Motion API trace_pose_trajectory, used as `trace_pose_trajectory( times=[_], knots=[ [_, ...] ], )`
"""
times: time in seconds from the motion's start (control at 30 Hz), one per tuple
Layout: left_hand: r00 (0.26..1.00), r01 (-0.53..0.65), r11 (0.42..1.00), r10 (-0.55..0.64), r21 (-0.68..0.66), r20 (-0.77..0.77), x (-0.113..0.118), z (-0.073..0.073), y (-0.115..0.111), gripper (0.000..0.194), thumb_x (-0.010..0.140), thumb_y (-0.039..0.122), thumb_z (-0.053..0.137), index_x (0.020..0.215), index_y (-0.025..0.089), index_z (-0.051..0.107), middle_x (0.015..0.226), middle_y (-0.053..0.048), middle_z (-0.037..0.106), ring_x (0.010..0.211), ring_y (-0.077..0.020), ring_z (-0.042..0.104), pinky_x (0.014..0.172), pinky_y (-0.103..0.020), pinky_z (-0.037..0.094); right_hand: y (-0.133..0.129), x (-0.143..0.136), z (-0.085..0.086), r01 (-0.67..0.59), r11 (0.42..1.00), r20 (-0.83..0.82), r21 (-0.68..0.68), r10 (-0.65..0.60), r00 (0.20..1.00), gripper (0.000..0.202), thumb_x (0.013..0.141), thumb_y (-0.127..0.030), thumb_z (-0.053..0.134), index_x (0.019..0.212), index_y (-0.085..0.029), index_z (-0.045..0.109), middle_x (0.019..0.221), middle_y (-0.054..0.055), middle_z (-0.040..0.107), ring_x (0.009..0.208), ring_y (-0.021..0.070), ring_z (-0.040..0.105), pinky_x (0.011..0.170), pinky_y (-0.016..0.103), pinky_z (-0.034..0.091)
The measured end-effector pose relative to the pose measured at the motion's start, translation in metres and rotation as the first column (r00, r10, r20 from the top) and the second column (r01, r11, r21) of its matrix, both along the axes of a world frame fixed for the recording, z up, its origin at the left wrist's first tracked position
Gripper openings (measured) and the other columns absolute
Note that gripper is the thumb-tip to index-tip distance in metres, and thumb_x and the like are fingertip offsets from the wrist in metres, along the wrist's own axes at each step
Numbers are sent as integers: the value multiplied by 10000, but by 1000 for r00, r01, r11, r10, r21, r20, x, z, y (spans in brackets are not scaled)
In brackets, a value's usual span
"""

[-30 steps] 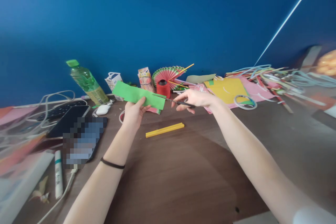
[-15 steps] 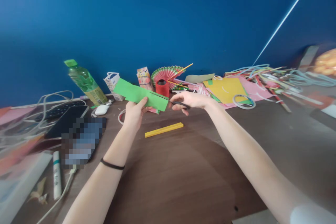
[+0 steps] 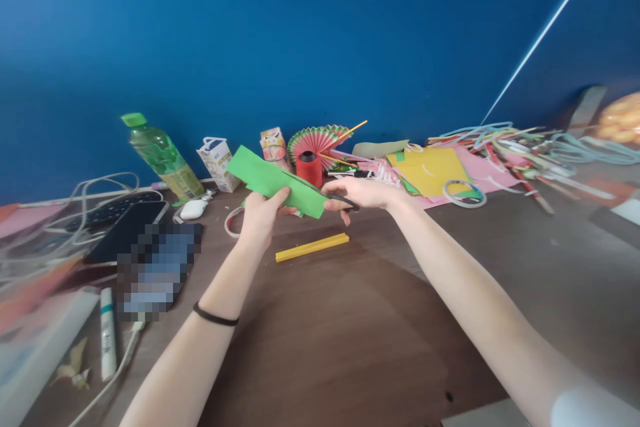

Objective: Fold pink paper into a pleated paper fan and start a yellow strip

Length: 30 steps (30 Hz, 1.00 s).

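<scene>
A strip of green paper [image 3: 270,181] is pinched in my left hand [image 3: 263,215], thumb on top, and slants down to the right above the table. My right hand [image 3: 353,195] grips the dark handles of a pair of scissors [image 3: 345,201]. The blades point left and lie along the right part of the paper. Below the hands, a folded yellow strip [image 3: 313,247] lies on the brown table [image 3: 340,333]. Just behind the paper stands a red spool [image 3: 309,169].
A green bottle [image 3: 165,157], a small carton [image 3: 219,163] and a pleated fan [image 3: 315,140] stand along the blue wall. Yellow paper [image 3: 433,170] and a tape roll [image 3: 464,194] lie back right. A phone [image 3: 165,270] and a marker [image 3: 108,333] are at left.
My left hand and the green paper have shifted slightly right, and the paper tilts more steeply. My right hand has moved slightly left, still holding the scissors.
</scene>
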<state>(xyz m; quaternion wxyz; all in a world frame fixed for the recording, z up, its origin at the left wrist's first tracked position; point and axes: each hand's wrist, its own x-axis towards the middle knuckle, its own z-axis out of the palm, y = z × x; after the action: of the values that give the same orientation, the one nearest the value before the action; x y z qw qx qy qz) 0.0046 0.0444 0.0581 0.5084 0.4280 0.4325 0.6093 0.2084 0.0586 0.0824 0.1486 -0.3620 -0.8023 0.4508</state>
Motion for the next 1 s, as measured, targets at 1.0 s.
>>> trace_pose_trajectory(
  times=[1.0],
  knots=[
    [995, -1, 989, 15, -146, 98, -5, 7, 2, 121, 735, 183, 624, 810, 91, 599, 678, -69, 670, 521, -128, 629, 444, -205, 530, 1, 1, -1, 44, 996, 14, 77, -45, 999, 287, 754, -409, 623, 880, -152, 607, 596, -27, 552, 382, 49, 488, 447, 198, 326]
  ],
)
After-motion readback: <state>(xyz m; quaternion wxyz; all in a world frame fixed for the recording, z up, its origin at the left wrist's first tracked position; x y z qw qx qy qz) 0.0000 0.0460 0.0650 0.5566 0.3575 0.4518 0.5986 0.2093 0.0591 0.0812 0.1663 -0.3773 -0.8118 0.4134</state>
